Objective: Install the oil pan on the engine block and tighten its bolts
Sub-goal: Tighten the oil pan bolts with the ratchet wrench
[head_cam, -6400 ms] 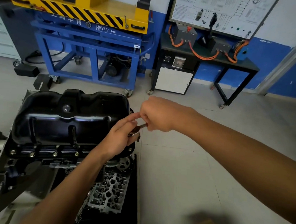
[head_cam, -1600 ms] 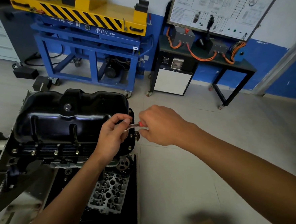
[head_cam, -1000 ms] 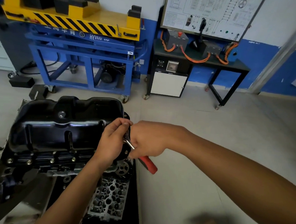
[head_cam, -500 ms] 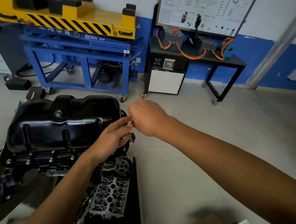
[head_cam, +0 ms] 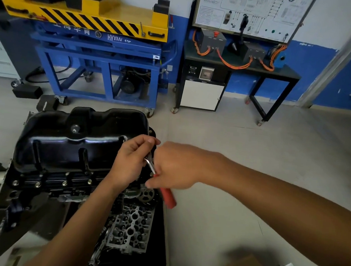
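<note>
— Now, where is the oil pan (head_cam: 80,142), and how would it handle?
— It sits sump-up on the engine block (head_cam: 48,188), flange down. I'd judge it to be stamped steel: rigid, fairly heavy, with glossy paint that could be slick if oily. If it needed shifting, I'd take it by the two short ends, low at the flange, not by the smooth crown.
— Which way does it run?
— Its long axis goes left to right across the view. The drain plug (head_cam: 75,128) is on the upper face, towards the left. A row of flange bolts (head_cam: 64,183) shows along the near edge.
— And the tool?
— A ratchet wrench (head_cam: 167,196), hard and stiff, and its red grip should give sure purchase. Its axis slants from the head at the pan's right end down towards the lower right.
— Who has hold of it?
— Both hands. The left hand (head_cam: 131,163) has its fingers curled round the head end, hiding the socket and whichever bolt it is on. The right hand (head_cam: 174,168) is closed round the handle where the steel shank meets the red grip, and most of the red sticks out below.
— Beyond that?
— A bare cylinder head (head_cam: 130,229) lies just below the block. A blue lift cart (head_cam: 104,65) stands well behind.
</note>
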Action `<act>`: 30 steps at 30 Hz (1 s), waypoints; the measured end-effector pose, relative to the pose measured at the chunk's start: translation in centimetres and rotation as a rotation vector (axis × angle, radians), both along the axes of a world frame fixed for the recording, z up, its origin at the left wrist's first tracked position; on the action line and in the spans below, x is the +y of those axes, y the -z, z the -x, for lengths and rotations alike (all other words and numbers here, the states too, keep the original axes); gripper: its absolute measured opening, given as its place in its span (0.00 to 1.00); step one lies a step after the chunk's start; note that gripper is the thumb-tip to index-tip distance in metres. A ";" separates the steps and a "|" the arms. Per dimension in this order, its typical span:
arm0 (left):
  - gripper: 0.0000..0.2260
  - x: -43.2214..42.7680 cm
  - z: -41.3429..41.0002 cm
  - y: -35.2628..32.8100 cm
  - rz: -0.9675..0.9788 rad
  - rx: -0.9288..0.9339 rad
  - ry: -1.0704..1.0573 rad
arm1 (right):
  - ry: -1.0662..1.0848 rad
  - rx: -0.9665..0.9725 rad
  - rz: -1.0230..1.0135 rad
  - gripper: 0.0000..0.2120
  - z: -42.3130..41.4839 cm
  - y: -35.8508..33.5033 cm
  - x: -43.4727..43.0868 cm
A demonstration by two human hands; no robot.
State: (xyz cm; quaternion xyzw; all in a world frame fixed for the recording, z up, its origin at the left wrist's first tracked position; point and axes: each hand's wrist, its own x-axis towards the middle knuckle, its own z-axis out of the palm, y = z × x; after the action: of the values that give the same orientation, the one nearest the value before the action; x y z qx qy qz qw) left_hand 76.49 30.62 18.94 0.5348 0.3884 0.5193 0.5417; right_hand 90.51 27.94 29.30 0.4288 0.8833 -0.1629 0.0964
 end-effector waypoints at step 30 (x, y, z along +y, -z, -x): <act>0.19 0.2 1.0 0.4 0.026 -0.039 0.191 | 0.113 0.078 -0.440 0.08 -1.4 1.9 4.3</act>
State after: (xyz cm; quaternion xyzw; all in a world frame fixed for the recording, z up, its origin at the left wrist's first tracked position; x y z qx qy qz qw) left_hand 75.49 30.84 18.54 0.5522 0.3318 0.4706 0.6029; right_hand 91.88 32.28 27.42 0.4817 0.8752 0.0118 -0.0430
